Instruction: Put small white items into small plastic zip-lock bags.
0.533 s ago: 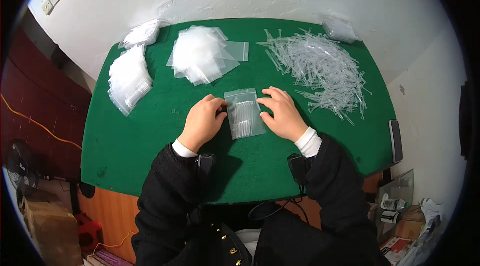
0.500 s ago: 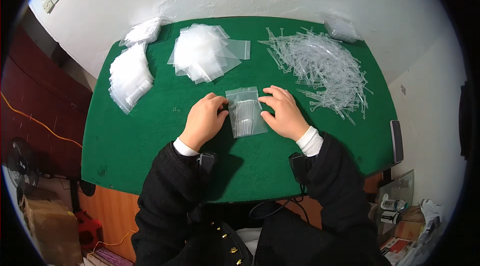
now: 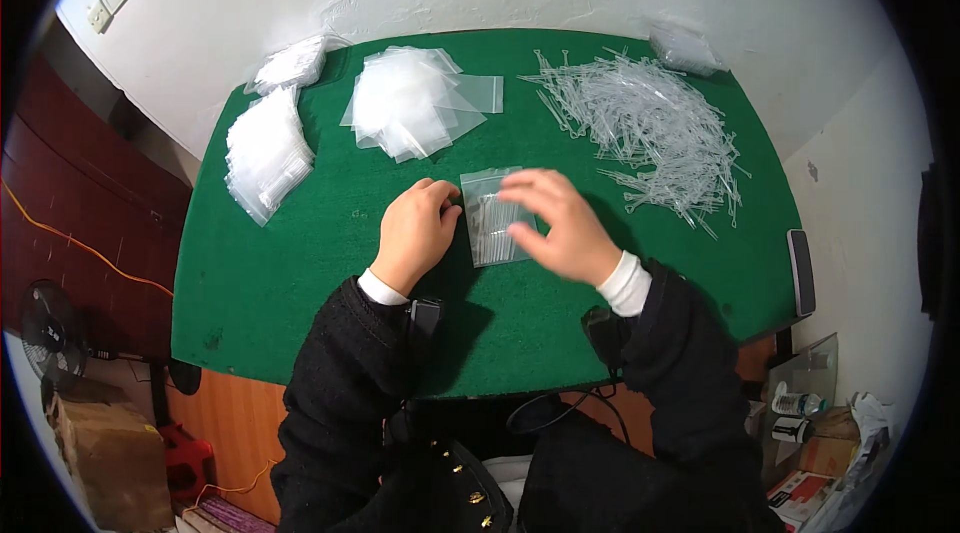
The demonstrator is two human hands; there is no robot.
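A small clear zip bag [image 3: 490, 249] lies flat on the green table in front of me, with a row of slim clear plastic sticks inside. My left hand [image 3: 418, 230] rests by the bag's left edge, fingers loosely curled and thumb apart, with nothing visible in it. Over the bag's right side hovers my right hand [image 3: 562, 230], its fingers spread and slightly blurred; it covers that part of the bag. Whether its fingertips touch the plastic I cannot tell.
A fanned pile of flat clear bags [image 3: 405, 103] lies beyond my hands. Stacked filled bags [image 3: 265, 155] are at the left, with another bundle [image 3: 290, 66] behind. Loose clear sticks [image 3: 655, 128] heap at the right, near a packed bag [image 3: 687, 50]. A dark slim device [image 3: 800, 273] stands at the right edge.
My right hand has moved left, from the bag's right edge to over the bag. My left hand stays beside the left edge. The whole view has shifted slightly.
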